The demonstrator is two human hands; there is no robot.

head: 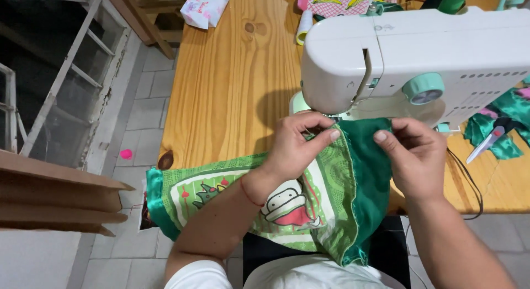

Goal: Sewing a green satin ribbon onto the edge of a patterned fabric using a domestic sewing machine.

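Note:
A green fabric piece (221, 192) with a printed cartoon figure and small trees lies across my lap and the edge of the wooden table (232, 84). Its dark green satin edge (372, 167) is folded up under the white sewing machine (419, 51). My left hand (301, 148) pinches the light green layer beside the seam, thumb on top. My right hand (414, 156) grips the dark green satin on the other side of the seam. Both hands sit just in front of the machine's needle area, which they partly hide.
Scissors with a red mark (488, 140) lie on green satin scraps (510, 120) at the right. A thread spool (303, 26), a pink checked cloth with bananas (345, 1) and a white packet (204, 7) sit at the table's far end. A black cord (469, 184) hangs off the table; tiled floor at left.

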